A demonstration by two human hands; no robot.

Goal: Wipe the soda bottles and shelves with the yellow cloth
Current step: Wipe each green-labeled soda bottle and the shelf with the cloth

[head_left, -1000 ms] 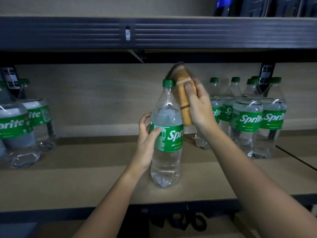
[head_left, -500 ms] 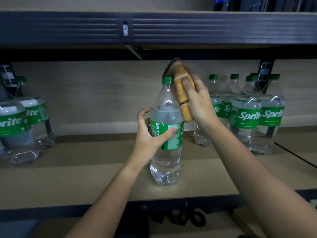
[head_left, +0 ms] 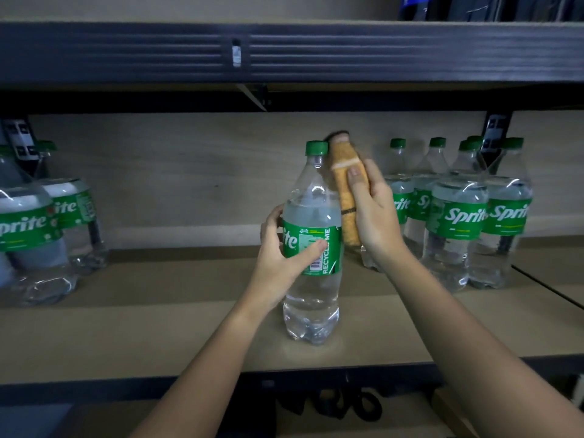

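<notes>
Weight is the first thing to plan for: the bottle you are wiping looks full nearly to the shoulder with clear soda, so judge it heavy at the base, steady when upright, and prone to slide on the smooth shelf if pushed high up. Its thin clear plastic will likely give a little under a squeeze, and the glossy label is probably slick, so take hold around the label band, where your left hand already grips it, thumb across the front and fingers curled behind. Your right hand holds the yellow cloth folded into a soft upright pad, thumb pinching the front and fingers wrapped behind, pressed against the bottle's right shoulder just beside the green cap. The bottle stands upright near the shelf's front edge, well apart from the bottles at left and nearer the group at right. It is clear, with a green label turned so the barcode and recycling text face you. The cloth looks limp and light, so keep it bunched.
</notes>
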